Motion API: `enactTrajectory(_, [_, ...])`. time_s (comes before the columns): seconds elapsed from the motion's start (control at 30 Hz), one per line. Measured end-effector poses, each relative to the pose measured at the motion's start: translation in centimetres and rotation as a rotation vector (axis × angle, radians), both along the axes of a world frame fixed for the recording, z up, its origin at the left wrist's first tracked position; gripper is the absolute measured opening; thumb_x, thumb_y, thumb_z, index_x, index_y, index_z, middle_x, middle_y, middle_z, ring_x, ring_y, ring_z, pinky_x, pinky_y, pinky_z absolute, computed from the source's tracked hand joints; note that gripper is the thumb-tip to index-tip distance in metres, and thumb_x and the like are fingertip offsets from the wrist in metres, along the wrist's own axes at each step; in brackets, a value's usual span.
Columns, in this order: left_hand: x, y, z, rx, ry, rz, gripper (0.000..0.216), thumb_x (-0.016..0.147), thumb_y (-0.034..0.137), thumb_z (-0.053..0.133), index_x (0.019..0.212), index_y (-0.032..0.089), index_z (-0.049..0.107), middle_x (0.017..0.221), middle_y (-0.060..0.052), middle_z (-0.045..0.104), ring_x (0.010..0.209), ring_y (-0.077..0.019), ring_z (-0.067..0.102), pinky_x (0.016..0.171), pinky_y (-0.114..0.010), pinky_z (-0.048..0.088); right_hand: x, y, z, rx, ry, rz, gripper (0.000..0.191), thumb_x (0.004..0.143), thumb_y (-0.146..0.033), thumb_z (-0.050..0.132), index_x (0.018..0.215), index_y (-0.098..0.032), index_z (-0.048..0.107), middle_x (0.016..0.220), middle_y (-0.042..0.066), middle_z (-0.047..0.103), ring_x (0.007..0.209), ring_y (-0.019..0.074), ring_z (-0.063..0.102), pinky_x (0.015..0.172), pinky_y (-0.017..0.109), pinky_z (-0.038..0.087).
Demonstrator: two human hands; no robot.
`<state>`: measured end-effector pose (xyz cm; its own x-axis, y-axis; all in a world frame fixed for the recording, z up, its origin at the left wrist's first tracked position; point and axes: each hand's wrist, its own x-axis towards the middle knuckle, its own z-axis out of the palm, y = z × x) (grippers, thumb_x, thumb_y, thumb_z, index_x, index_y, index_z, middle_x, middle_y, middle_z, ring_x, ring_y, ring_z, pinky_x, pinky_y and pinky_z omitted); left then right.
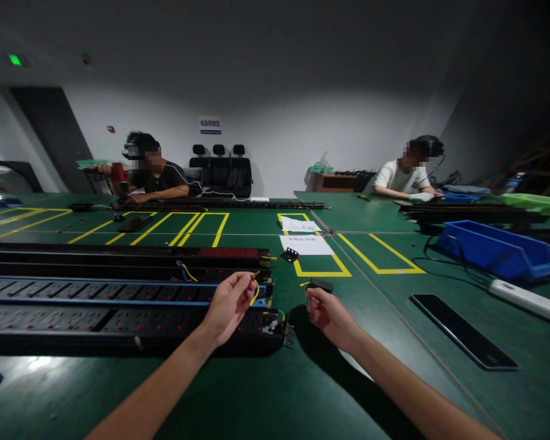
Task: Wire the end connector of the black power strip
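Note:
My left hand point(229, 305) is raised over the right end of a long black power strip point(119, 321) and pinches a thin yellow wire point(255, 292) that loops down toward the strip. My right hand point(327, 311) hovers just right of the strip's end, fingers curled round a small black part point(321, 285) with a yellow lead. More long power strips point(119, 256) lie stacked behind the front one. A small black end piece point(289, 254) lies on the table near a white paper sheet point(306, 244).
The green table point(256, 391) carries yellow taped boxes. A blue bin point(499, 249), a white bar point(527, 299) and a flat black panel point(462, 331) lie to the right. Two other people sit working at the far side, with black chairs point(220, 164) behind.

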<state>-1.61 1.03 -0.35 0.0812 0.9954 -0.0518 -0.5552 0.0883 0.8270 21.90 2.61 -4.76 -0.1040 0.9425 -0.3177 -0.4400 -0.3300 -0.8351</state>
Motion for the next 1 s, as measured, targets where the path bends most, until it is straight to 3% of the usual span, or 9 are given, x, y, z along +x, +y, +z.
enactTrajectory(0.23, [-0.5, 0.3, 0.5, -0.012, 0.066, 0.015, 0.032, 0.075, 0.033, 0.083, 0.092, 0.013, 0.066, 0.079, -0.002, 0.068, 0.060, -0.0042, 0.057, 0.057, -0.013, 0.049, 0.0, 0.2, -0.3, -0.015, 0.024, -0.013, 0.024, 0.064, -0.029, 0.076, 0.065, -0.018, 0.055, 0.049, -0.009, 0.040, 0.041, 0.0039, 0.036, 0.040, 0.018, 0.028])
enactTrajectory(0.4, [-0.8, 1.2, 0.7, 0.246, 0.434, 0.092, 0.035, 0.079, 0.043, 0.076, 0.095, 0.013, 0.067, 0.085, -0.007, 0.074, 0.061, -0.0091, 0.061, 0.056, -0.019, 0.048, -0.3, 0.1, -0.2, -0.014, 0.014, -0.034, 0.023, 0.065, -0.029, 0.076, 0.066, -0.018, 0.056, 0.048, -0.009, 0.041, 0.040, 0.0044, 0.036, 0.040, 0.019, 0.029])
enactTrajectory(0.53, [-0.6, 1.8, 1.4, 0.410, 0.682, 0.120, 0.028, 0.085, 0.040, 0.068, 0.096, 0.015, 0.066, 0.089, -0.007, 0.074, 0.067, -0.0126, 0.064, 0.059, -0.022, 0.048, -0.4, 0.1, -0.4, -0.023, -0.001, -0.041, 0.024, 0.064, -0.029, 0.076, 0.063, -0.018, 0.054, 0.048, -0.009, 0.041, 0.039, 0.0037, 0.035, 0.040, 0.018, 0.029])
enactTrajectory(0.63, [0.1, 2.1, 1.9, 0.512, 0.836, 0.062, 0.023, 0.087, 0.038, 0.063, 0.094, 0.016, 0.066, 0.087, -0.005, 0.073, 0.076, -0.0161, 0.066, 0.067, -0.025, 0.050, -0.5, 0.2, -0.6, -0.019, -0.019, -0.050, 0.024, 0.064, -0.028, 0.075, 0.064, -0.018, 0.054, 0.049, -0.009, 0.043, 0.040, 0.0038, 0.037, 0.040, 0.017, 0.029])
enactTrajectory(0.8, [1.3, 3.8, 1.8, 0.687, 1.156, -0.199, 0.017, 0.088, 0.032, 0.060, 0.090, 0.018, 0.070, 0.085, -0.003, 0.072, 0.077, -0.0162, 0.064, 0.072, -0.026, 0.047, -0.7, 0.3, -0.5, 0.010, -0.066, -0.066, 0.021, 0.064, -0.029, 0.073, 0.065, -0.018, 0.055, 0.048, -0.009, 0.042, 0.040, 0.0043, 0.036, 0.039, 0.017, 0.026])
enactTrajectory(1.0, [1.1, 6.7, 0.1, 0.695, 1.172, -0.222, 0.014, 0.086, 0.029, 0.059, 0.086, 0.017, 0.066, 0.075, -0.001, 0.066, 0.068, -0.0136, 0.059, 0.064, -0.024, 0.043, -0.6, 0.1, -0.2, 0.048, -0.043, -0.030, 0.025, 0.062, -0.032, 0.075, 0.065, -0.018, 0.055, 0.049, -0.009, 0.040, 0.042, 0.0041, 0.032, 0.040, 0.018, 0.022])
